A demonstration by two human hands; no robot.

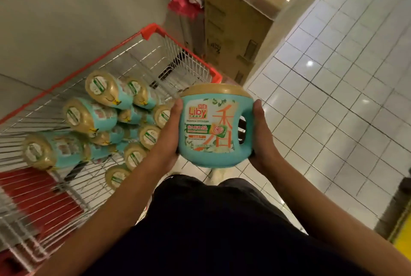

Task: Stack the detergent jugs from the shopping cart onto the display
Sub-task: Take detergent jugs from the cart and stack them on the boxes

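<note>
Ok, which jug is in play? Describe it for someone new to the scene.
Find the red-rimmed wire shopping cart on the left; just right of it is a teal detergent jug with a tan lid. Unlike the jugs piled on their sides in the cart, it is upright, label facing the camera, held between the left hand and right hand.

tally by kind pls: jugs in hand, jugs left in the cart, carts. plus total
held jug, between left hand and right hand: 1
jugs in cart: 10 lids showing; the pile may hide more
shopping cart: 1
total: 12
</note>
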